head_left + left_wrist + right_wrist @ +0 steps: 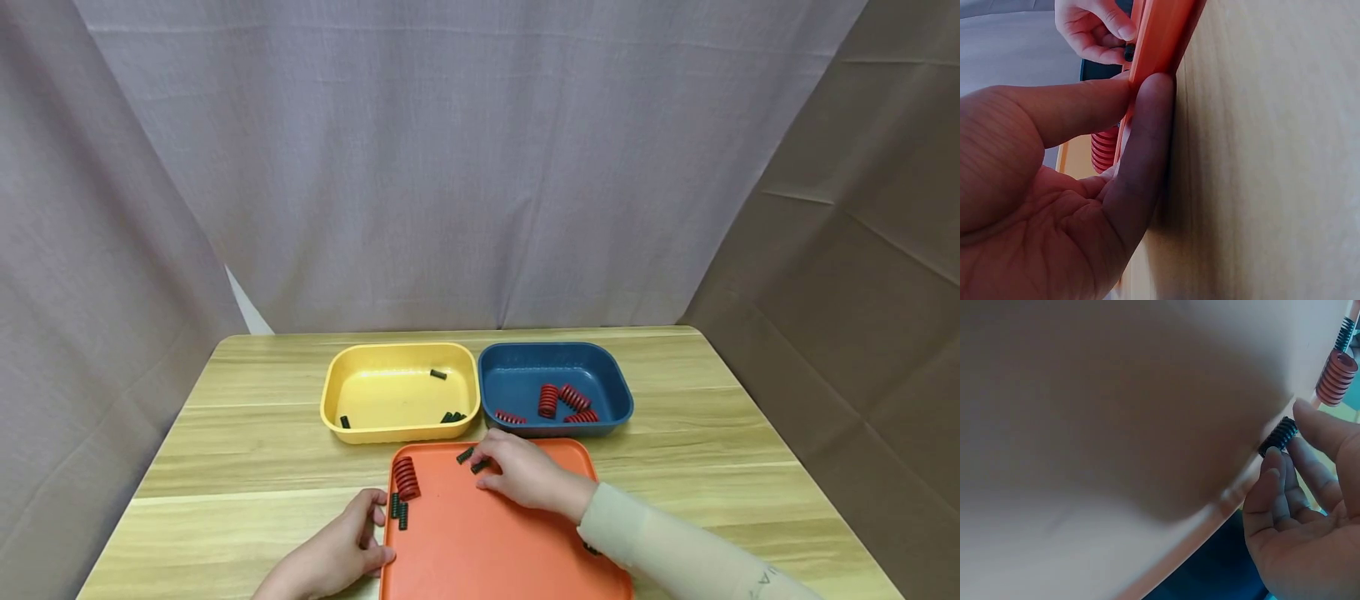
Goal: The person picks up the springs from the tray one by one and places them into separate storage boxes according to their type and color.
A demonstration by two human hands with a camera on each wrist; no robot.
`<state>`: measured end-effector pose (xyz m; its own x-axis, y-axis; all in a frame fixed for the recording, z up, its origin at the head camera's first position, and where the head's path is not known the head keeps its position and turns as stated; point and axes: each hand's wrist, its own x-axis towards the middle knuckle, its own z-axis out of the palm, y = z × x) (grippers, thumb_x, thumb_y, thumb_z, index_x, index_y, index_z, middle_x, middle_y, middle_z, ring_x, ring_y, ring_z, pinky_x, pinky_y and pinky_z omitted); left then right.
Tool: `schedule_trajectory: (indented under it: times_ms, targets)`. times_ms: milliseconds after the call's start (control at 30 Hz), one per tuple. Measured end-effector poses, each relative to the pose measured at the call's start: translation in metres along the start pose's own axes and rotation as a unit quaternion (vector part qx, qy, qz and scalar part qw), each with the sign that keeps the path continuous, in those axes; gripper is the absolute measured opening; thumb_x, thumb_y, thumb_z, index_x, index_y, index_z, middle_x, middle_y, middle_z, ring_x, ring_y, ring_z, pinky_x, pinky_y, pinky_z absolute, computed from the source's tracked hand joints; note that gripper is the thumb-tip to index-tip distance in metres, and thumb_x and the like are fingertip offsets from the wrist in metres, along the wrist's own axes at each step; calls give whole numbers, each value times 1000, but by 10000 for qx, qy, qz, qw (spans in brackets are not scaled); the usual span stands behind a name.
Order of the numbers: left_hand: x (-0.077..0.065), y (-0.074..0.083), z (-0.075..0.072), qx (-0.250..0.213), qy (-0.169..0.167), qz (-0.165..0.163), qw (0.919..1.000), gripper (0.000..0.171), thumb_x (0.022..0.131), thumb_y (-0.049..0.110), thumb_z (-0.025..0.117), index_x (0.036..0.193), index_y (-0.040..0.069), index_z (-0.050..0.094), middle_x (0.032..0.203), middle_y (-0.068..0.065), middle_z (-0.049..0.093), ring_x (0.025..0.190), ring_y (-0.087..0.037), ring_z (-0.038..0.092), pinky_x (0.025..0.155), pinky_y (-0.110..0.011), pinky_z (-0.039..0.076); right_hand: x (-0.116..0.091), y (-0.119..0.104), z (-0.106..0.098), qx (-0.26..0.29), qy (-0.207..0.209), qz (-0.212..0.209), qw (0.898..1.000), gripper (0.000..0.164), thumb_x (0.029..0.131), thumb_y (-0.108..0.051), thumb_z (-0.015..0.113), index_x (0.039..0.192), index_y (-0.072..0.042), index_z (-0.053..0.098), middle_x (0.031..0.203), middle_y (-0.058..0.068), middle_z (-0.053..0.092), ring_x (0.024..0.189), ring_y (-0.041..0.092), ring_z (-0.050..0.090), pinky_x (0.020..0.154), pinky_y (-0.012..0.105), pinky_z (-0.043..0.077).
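Observation:
On the orange tray (487,542), my right hand (528,473) has its thumb and fingers around a small black spring (1279,436) near the far rim. A second black spring (464,456) lies just beyond those fingertips. My left hand (337,546) grips the tray's left edge; in the left wrist view its thumb and a finger pinch the orange rim (1154,47). Beside that edge lie a large red spring (406,478) and two black springs (402,516). Another dark piece (591,548) shows partly from under my right sleeve.
Behind the tray, a yellow bin (401,434) holds several black springs (438,374). Touching it on the right, a blue bin (555,354) holds several red springs (548,401). All stand on a wooden table (247,433), with grey curtain (450,167) behind.

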<state>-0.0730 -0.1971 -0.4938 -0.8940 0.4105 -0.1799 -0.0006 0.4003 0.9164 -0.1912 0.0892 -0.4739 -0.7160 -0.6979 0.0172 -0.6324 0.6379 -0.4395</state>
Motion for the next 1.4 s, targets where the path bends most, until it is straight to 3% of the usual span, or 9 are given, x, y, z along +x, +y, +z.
schedule_trajectory:
  times_ms: [267, 700, 900, 1200, 1400]
  targets:
    - [0, -1, 1, -38, -20, 0, 10000, 54, 89, 10, 70, 130, -1, 36, 105, -11, 40, 75, -13, 53, 64, -24, 43, -2, 2, 2, 80, -186, 224, 9995, 11, 87, -22, 74, 85, -23, 63, 81, -13, 52, 76, 3, 50, 72, 25, 45]
    - [0, -3, 0, 24, -6, 37, 10000, 55, 89, 11, 70, 130, -1, 36, 106, -10, 39, 75, -12, 53, 64, -24, 43, 0, -3, 2, 7, -201, 169, 9997, 7, 90, -23, 70, 87, -22, 64, 81, -15, 54, 77, 2, 50, 74, 25, 46]
    - [1, -3, 0, 21, -8, 59, 10000, 54, 89, 12, 70, 129, -1, 36, 107, -10, 39, 74, -12, 53, 64, -24, 43, 4, -9, 0, 101, 7, 47, 9999, 5, 90, -23, 71, 89, -23, 65, 84, -17, 56, 82, 2, 53, 78, 26, 47]
    - [0, -3, 0, 73, -8, 115, 9999, 55, 89, 13, 70, 130, -1, 36, 106, -10, 40, 75, -11, 53, 64, -24, 43, 14, -27, -12, 185, 399, -93, 9990, 5, 89, -23, 71, 90, -22, 66, 82, -15, 54, 77, 2, 51, 72, 23, 45]
    - [0, -3, -1, 58, -24, 61, 10000, 57, 89, 13, 70, 131, -2, 35, 106, -10, 40, 75, -12, 53, 64, -24, 43, 23, -36, -22, 389, 660, 72, 9970, 5, 91, -23, 70, 90, -21, 66, 85, -12, 54, 77, 4, 52, 71, 24, 46]
